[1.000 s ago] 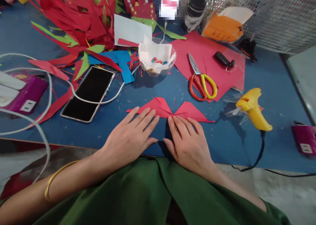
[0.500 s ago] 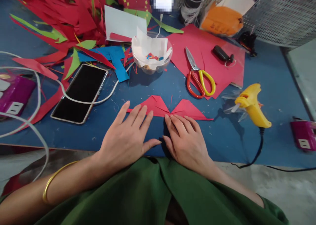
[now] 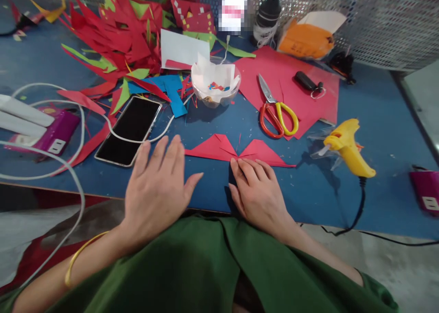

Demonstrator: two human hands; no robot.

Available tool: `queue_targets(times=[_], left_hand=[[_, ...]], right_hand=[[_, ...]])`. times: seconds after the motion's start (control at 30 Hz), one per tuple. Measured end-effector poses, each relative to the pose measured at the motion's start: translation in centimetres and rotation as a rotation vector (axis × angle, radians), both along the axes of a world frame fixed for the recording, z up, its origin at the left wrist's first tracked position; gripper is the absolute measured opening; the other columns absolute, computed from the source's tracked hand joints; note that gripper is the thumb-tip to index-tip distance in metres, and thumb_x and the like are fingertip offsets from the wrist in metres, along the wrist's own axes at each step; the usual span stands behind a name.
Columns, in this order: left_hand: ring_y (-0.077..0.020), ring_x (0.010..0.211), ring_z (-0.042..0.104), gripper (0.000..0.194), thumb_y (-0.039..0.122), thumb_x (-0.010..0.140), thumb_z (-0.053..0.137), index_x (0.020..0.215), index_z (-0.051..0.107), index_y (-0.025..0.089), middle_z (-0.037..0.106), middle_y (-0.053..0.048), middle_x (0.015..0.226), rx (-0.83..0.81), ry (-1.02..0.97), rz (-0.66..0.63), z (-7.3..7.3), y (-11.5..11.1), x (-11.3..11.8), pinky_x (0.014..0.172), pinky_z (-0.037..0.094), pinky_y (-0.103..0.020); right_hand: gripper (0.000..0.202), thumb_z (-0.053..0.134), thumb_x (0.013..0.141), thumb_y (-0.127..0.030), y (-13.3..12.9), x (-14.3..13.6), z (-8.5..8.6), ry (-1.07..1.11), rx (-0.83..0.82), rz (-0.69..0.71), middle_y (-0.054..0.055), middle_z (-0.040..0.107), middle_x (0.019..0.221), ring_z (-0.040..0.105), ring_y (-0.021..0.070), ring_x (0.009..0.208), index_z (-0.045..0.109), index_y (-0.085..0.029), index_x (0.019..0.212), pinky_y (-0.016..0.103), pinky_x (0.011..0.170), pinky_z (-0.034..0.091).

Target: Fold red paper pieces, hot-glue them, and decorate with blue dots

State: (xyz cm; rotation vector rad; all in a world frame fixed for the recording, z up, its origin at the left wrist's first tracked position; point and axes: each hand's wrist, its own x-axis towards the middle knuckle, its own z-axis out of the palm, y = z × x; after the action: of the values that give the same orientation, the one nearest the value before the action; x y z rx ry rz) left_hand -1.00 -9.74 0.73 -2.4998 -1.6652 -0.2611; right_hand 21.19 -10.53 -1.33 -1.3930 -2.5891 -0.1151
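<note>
Head view: our left hand (image 3: 156, 191) is open with its fingers spread, palm down and holding nothing, left of the middle of the frame; its fingertips lie between the phone (image 3: 130, 118) and the left tip of the folded red paper (image 3: 209, 150), though we cannot tell whether they touch the phone's lower edge. Our right hand (image 3: 260, 194), just right of centre, is partly open with its fingers together and slightly bent, fingertips at the paper's lower edge beside the middle notch; it grasps nothing that we can see. The paper lies on the blue table (image 3: 315, 198) at the centre of the frame, its two peaks pointing up. Above it we see the clear bowl (image 3: 199, 93), lined with white paper and holding small coloured bits (image 3: 217, 87). Up and to the right, the scissors (image 3: 270, 99) with red and yellow handles lie partly over the red sheets (image 3: 254, 70), and the yellow glue gun (image 3: 350, 150) sits at centre right. White cord (image 3: 132, 141) crosses the phone. Toward the upper left we have the blue strips (image 3: 175, 98) and the heap of red and green paper (image 3: 133, 38); at the upper right, the orange packet (image 3: 303, 40).
</note>
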Motion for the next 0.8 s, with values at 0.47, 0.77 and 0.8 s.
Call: queue_targets(times=[0.47, 0.77, 0.8], left_hand=[[-0.0324, 0.134, 0.052, 0.063, 0.051, 0.098, 0.048, 0.143, 0.050, 0.006, 0.055, -0.018, 0.144, -0.136, -0.065, -0.453, -1.0, 1.5, 3.1, 0.115, 0.036, -0.053], [-0.0360, 0.115, 0.059, 0.068, 0.057, 0.093, 0.052, 0.139, 0.056, 0.007, 0.064, -0.021, 0.126, -0.096, 0.038, -0.437, -0.9, 2.2, 4.8, 0.110, 0.039, -0.057], [-0.0362, 0.116, 0.059, 0.068, 0.057, 0.093, 0.052, 0.139, 0.056, 0.007, 0.064, -0.021, 0.126, -0.098, 0.040, -0.438, -0.8, 2.2, 4.8, 0.110, 0.039, -0.057]], right_hand=[[0.046, 0.048, 0.098, -0.034, -0.9, 3.1, 0.3, -0.043, 0.056, -0.182, 0.017, 0.067, 0.126, 0.058, 0.0295, 0.115, 0.061, -0.004, 0.130, 0.046, 0.107, 0.036], [0.043, 0.047, 0.098, -0.033, -0.9, 4.0, 0.3, -0.039, 0.061, -0.234, 0.015, 0.068, 0.127, 0.059, 0.0275, 0.116, 0.060, -0.007, 0.131, 0.047, 0.108, 0.034], [0.043, 0.047, 0.098, -0.032, -1.0, 4.4, 0.3, -0.043, 0.064, -0.253, 0.015, 0.068, 0.127, 0.059, 0.0276, 0.116, 0.061, -0.007, 0.130, 0.047, 0.108, 0.034]])
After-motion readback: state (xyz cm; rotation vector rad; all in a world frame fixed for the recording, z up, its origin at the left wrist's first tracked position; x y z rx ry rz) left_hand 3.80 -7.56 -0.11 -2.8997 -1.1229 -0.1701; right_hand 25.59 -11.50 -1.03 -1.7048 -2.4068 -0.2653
